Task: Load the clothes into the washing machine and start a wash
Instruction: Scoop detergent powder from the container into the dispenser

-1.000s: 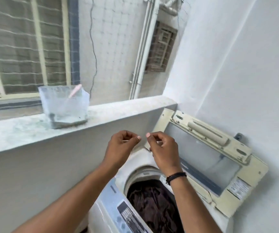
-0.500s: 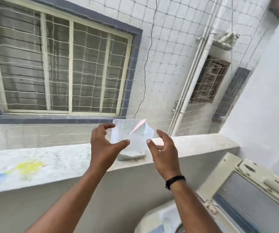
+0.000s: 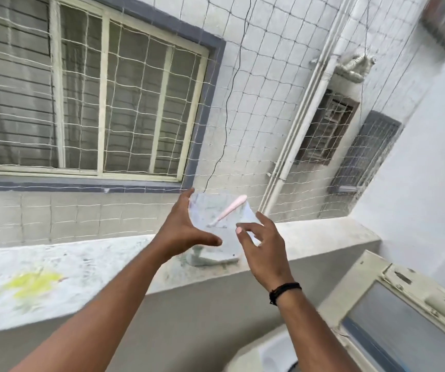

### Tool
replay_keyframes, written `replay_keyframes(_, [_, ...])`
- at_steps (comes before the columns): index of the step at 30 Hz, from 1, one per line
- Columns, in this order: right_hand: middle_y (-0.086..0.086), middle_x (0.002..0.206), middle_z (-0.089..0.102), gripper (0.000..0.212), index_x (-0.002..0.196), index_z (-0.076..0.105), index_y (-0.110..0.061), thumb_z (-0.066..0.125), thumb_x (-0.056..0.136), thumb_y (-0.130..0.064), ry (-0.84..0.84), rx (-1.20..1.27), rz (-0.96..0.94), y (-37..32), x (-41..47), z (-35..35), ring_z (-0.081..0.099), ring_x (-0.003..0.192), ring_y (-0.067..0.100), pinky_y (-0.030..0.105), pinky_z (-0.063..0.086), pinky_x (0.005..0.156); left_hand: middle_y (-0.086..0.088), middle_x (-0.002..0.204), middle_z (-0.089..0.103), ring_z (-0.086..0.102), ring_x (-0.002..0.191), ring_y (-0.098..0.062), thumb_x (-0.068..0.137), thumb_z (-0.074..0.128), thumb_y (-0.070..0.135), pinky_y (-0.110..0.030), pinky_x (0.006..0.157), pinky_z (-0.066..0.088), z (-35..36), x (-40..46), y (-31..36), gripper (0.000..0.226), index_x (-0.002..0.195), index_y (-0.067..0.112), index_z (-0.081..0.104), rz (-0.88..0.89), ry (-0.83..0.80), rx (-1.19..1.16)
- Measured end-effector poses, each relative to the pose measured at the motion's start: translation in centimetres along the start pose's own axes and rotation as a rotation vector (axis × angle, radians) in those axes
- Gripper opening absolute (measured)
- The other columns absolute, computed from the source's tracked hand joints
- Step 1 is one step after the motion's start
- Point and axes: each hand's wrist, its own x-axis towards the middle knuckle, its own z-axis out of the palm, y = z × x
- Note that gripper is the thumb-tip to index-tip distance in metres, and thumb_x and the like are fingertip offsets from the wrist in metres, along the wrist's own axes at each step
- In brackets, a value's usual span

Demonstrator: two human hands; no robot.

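At the frame's centre we see a translucent plastic container [image 3: 216,237] standing on the rough concrete ledge [image 3: 81,264], a pink spoon [image 3: 229,209] slanting inside it. Our left hand [image 3: 183,229] and right hand [image 3: 261,251] flank it, fingers spread apart, clasping nothing. Rope netting [image 3: 256,116] crosses the tiled wall behind. The washing machine lid [image 3: 403,304] stands raised at lower right, cream plastic framing grey glass.

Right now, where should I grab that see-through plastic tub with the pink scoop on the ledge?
Grip the see-through plastic tub by its two side walls, one from each side, below the open rim. It stands upright on the grey concrete ledge, and the pink scoop leans inside, so keep it level.
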Motion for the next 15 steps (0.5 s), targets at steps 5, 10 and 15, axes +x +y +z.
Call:
replay_keyframes(5, [-0.005,0.129,0.058,0.011,0.089,0.073,-0.026,0.074,0.085,-0.036,0.135,-0.200,-0.065,-1.2,-0.7,-1.1,0.052,0.122,0.015,0.009,0.033,0.085,0.015,0.138,0.044,0.045,0.127,-0.007,0.040,0.094,0.040,-0.036,0.104,0.047,0.9,-3.1,0.2,0.120,0.144,0.036,0.033,0.226,0.137,0.103])
replay_keyframes(10, [-0.011,0.078,0.067,0.019,0.096,0.072,-0.019,0.077,0.081,-0.030,0.340,-0.215,-0.102,-2.6,-2.0,-1.4,0.062,0.069,0.011,0.026,0.049,0.068,0.024,0.136,0.042,0.052,0.123,-0.005,0.045,0.092,0.041,-0.036,0.087,0.055,2.5,-6.4,-0.3,0.115,0.142,0.041,0.030,0.304,0.302,0.126])
replay_keyframes(15, [0.002,0.070,0.075,0.047,0.124,0.059,-0.013,0.074,0.086,-0.037,-0.018,0.287,0.378,-3.6,-1.4,-1.4,0.063,0.040,0.021,0.022,0.039,0.038,0.017,0.139,0.045,0.056,0.120,-0.011,0.045,0.093,0.037,-0.043,0.084,0.056,3.1,-7.6,-1.3,0.114,0.141,0.038,0.031,0.307,0.327,0.135])
